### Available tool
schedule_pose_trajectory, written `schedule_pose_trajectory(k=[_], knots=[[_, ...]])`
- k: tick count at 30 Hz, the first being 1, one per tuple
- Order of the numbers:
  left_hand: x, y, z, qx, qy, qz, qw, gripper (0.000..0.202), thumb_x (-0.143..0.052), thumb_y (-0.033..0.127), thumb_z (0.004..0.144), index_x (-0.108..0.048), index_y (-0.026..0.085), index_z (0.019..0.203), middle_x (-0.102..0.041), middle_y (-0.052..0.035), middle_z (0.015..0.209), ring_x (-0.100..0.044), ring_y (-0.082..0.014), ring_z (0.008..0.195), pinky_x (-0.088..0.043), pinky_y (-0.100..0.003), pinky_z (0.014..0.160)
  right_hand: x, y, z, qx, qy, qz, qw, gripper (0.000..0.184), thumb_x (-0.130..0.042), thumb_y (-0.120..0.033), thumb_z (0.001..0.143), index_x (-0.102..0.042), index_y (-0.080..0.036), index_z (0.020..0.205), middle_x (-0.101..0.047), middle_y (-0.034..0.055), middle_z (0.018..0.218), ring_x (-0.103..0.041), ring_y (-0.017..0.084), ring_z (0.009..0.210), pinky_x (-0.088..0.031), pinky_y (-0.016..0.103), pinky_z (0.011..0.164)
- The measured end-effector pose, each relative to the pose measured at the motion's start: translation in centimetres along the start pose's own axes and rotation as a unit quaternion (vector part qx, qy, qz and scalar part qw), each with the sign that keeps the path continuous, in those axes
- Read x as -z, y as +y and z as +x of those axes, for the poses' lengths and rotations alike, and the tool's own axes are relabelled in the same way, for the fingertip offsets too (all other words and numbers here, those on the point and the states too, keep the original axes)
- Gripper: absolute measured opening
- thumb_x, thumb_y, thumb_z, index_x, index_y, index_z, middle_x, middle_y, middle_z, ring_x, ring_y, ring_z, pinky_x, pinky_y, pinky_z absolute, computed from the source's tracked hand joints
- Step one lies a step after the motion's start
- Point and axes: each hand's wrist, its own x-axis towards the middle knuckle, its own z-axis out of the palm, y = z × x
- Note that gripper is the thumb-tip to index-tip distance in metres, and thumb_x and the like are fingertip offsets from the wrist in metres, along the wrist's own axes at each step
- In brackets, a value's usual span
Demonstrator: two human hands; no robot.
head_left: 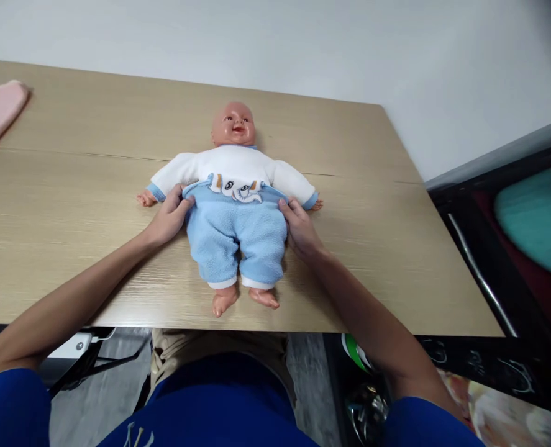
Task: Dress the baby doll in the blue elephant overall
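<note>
Both arms are extending forward, left hand (170, 217) and right hand (300, 228) pinching the waistband (235, 197) at the doll's (234, 186) sides.

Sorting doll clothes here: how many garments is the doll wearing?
2: a white top over chest and arms, and blue trousers on the legs, held at the waist by the left hand and right hand. Layers underneath may be hidden.

A white emblem on the person's blue shirt (133, 436) is perhaps interlocked letters, cropped. The doll (235, 186) carries no lettering.
</note>
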Motion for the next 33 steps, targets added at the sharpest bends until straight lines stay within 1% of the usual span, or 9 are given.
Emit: schedule_pose_trajectory(k=[4, 7, 12, 15, 19, 22, 25, 27, 33], knots=[[-1.2, -0.3, 0.4, 0.011, 0.024, -0.078, 0.997, 0.064, -0.078, 0.086, 0.094, -0.055, 0.027, 0.106, -0.054, -0.0009, 0.093, -0.05, -0.0223, 0.084, -0.045, -0.036, 0.079, -1.4, -0.6, 0.3, -0.014, -0.038, 0.073, 0.997, 0.062, -0.09, -0.076, 0.087, -0.069, -0.033, 0.125, -0.083, 0.004, 0.126, -0.075, 0.031, 0.133, -0.066, 0.047, 0.113], [-1.4, -0.5, 0.6, -0.021, 0.013, -0.061, 0.998, 0.065, -0.074, 0.089, 0.096, -0.059, 0.026, 0.102, -0.056, -0.002, 0.093, -0.052, -0.0232, 0.086, -0.049, -0.039, 0.084, -1.7, -0.7, 0.6, -0.005, -0.065, 0.078, 0.995, 0.054, -0.085, -0.07, 0.092, -0.071, -0.035, 0.13, -0.083, 0.0024, 0.132, -0.072, 0.032, 0.141, -0.063, 0.05, 0.12], [-0.5, -1.0, 0.8, -0.057, -0.007, 0.009, 0.998, 0.044, -0.071, 0.067, 0.105, -0.063, 0.024, 0.1, -0.06, -0.0031, 0.095, -0.057, -0.0259, 0.093, -0.055, -0.043, 0.095, -0.2, -0.4, 1.2, 0.013, -0.096, 0.025, 0.995, 0.038, -0.081, -0.056, 0.088, -0.072, -0.031, 0.114, -0.081, 0.0041, 0.124, -0.072, 0.033, 0.131, -0.055, 0.054, 0.127], [0.8, -1.5, 0.8, -0.056, -0.045, 0.029, 0.997, 0.027, -0.069, 0.049, 0.101, -0.065, 0.023, 0.105, -0.064, -0.0039, 0.099, -0.06, -0.0274, 0.097, -0.055, -0.046, 0.1, 1.6, -0.4, 1.3, 0.036, -0.119, -0.084, 0.989, 0.028, -0.08, -0.045, 0.082, -0.07, -0.029, 0.102, -0.077, 0.0029, 0.109, -0.07, 0.032, 0.116, -0.056, 0.054, 0.122], [2.1, -2.2, 0.8, -0.076, -0.09, 0.08, 0.99, 0.041, -0.077, 0.048, 0.091, -0.069, 0.021, 0.121, -0.071, -0.0086, 0.119, -0.063, -0.035, 0.119, -0.05, -0.054, 0.117, 2.7, -0.3, 0.8, 0.08, -0.119, -0.199, 0.969, 0.031, -0.085, -0.045, 0.086, -0.075, -0.028, 0.11, -0.077, 0.004, 0.113, -0.068, 0.031, 0.115, -0.055, 0.054, 0.123], [2.0, -2.5, 0.8, -0.074, -0.1, 0.052, 0.991, 0.047, -0.085, 0.057, 0.092, -0.07, 0.021, 0.12, -0.074, -0.0092, 0.122, -0.064, -0.0349, 0.124, -0.05, -0.052, 0.119, 1.9, 0.0, 0.2, 0.053, -0.111, -0.118, 0.985, 0.041, -0.085, -0.056, 0.092, -0.075, -0.029, 0.122, -0.082, 0.0054, 0.124, -0.072, 0.032, 0.127, -0.055, 0.055, 0.126], [0.7, -2.4, 0.7, -0.033, -0.085, -0.085, 0.992, 0.047, -0.084, 0.065, 0.099, -0.067, 0.024, 0.111, -0.072, -0.0033, 0.102, -0.067, -0.0249, 0.097, -0.058, -0.042, 0.099, 0.6, -0.1, -0.3, 0.004, -0.082, 0.023, 0.996, 0.044, -0.088, -0.059, 0.089, -0.073, -0.031, 0.119, -0.085, 0.0052, 0.124, -0.076, 0.033, 0.132, -0.061, 0.055, 0.121], [-0.3, -2.1, 0.6, -0.01, -0.058, -0.175, 0.983, 0.048, -0.086, 0.067, 0.1, -0.067, 0.025, 0.115, -0.071, -0.0016, 0.098, -0.068, -0.0221, 0.089, -0.059, -0.038, 0.09, -0.2, -0.4, -0.5, -0.019, -0.063, 0.084, 0.994, 0.043, -0.089, -0.059, 0.089, -0.074, -0.031, 0.118, -0.086, 0.0046, 0.124, -0.077, 0.033, 0.133, -0.065, 0.053, 0.116], [-1.5, -1.3, 0.7, -0.014, -0.03, -0.249, 0.968, 0.049, -0.089, 0.068, 0.099, -0.071, 0.026, 0.118, -0.075, -0.0053, 0.102, -0.077, -0.0276, 0.102, -0.065, -0.043, 0.094, -1.7, -1.0, -0.2, -0.002, -0.03, 0.113, 0.993, 0.04, -0.083, -0.064, 0.089, -0.075, -0.031, 0.11, -0.087, 0.0044, 0.113, -0.077, 0.033, 0.135, -0.069, 0.05, 0.109]])
